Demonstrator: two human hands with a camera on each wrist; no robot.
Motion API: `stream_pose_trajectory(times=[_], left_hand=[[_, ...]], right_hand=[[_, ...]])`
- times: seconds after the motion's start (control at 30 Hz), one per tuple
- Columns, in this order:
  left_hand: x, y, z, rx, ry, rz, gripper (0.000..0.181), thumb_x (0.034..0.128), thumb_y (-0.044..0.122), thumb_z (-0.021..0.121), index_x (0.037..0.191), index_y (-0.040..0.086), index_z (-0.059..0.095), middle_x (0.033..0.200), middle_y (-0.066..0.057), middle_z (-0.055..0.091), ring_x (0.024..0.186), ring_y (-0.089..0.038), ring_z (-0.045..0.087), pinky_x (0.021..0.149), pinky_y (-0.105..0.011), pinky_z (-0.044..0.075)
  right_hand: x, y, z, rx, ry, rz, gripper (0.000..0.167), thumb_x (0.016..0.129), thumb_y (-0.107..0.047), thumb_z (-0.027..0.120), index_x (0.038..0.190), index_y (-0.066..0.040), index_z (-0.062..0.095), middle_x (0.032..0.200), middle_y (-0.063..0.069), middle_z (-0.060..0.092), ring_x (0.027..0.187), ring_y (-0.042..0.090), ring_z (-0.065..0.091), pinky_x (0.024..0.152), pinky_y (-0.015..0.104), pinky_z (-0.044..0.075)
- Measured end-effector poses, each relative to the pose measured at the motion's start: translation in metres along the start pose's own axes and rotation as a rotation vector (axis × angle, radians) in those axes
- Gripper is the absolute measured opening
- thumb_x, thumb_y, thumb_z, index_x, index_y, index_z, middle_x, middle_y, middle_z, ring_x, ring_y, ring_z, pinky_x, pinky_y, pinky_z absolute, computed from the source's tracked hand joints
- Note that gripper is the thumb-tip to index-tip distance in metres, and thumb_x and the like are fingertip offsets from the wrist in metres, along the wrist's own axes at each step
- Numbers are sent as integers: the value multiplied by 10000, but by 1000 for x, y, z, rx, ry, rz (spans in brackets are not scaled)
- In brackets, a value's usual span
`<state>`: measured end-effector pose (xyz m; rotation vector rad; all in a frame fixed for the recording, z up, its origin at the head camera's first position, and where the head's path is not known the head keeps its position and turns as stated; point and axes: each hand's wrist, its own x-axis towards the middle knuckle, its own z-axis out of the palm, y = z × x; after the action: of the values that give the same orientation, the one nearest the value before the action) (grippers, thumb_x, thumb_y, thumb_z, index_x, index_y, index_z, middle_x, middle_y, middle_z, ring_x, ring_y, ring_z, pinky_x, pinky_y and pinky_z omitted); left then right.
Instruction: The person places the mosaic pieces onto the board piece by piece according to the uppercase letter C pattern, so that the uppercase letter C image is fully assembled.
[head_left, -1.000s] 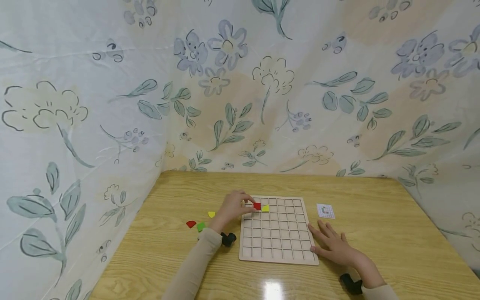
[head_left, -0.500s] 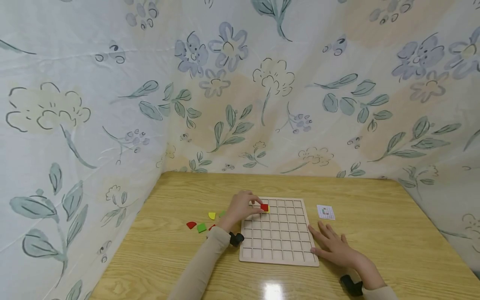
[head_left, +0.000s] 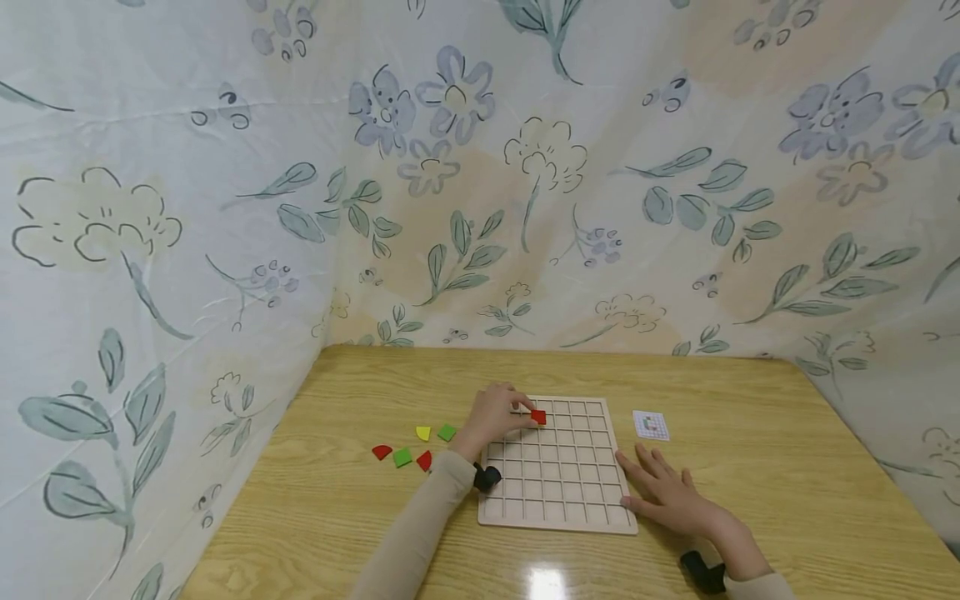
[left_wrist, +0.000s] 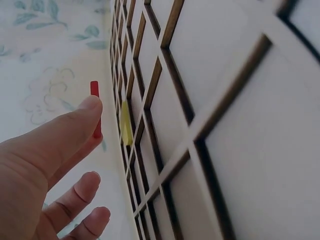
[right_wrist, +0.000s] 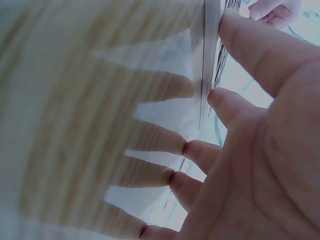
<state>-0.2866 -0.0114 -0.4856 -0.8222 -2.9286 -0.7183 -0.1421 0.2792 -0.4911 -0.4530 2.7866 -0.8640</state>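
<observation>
Near the back of the pale grid board (head_left: 555, 472), the left hand (head_left: 495, 417) pinches a red square tile (head_left: 539, 417) between thumb and finger. In the left wrist view, the red tile (left_wrist: 95, 112) is seen edge-on, held off the board beside a yellow piece (left_wrist: 126, 125) that lies in the grid. From the head, the tile and fingers cover that yellow piece. The right hand (head_left: 675, 497) rests with spread fingers at the board's right edge. The right wrist view shows its thumb and index finger touching the board's side and other fingertips on the table.
Left of the board lie two green squares (head_left: 402, 457) (head_left: 447, 432), two red quarter pieces (head_left: 382, 452) (head_left: 424, 460) and a yellow one (head_left: 423, 433). A small printed card (head_left: 650, 425) lies right of the board. Patterned cloth (head_left: 555, 208) hangs behind the wooden table (head_left: 300, 517).
The left hand has moved right with the red tile, from left of the yellow piece to over it or past it. Loose pieces beside the forearm are uncovered. The right hand stays put.
</observation>
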Motion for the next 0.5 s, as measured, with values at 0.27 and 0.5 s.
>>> stream_pose_trajectory(times=[0.27, 0.5], left_hand=[[3, 7, 5, 13, 0, -36, 237, 773, 442, 711, 962, 299, 717, 968, 33, 602, 964, -195, 503, 859, -449, 367], [4, 10, 10, 48, -10, -44, 233, 782, 440, 701, 970, 304, 711, 986, 40, 581, 975, -203, 489, 872, -466, 373]], right_hand=[[0, 0, -1, -5, 8, -4, 667, 898, -379, 572, 1448, -107, 311, 1482, 309, 132, 1319, 566, 57, 874, 779, -8], [0, 3, 3, -25, 12, -9, 660, 904, -382, 561, 1447, -106, 309, 1480, 314, 132, 1316, 570, 63, 867, 788, 14]])
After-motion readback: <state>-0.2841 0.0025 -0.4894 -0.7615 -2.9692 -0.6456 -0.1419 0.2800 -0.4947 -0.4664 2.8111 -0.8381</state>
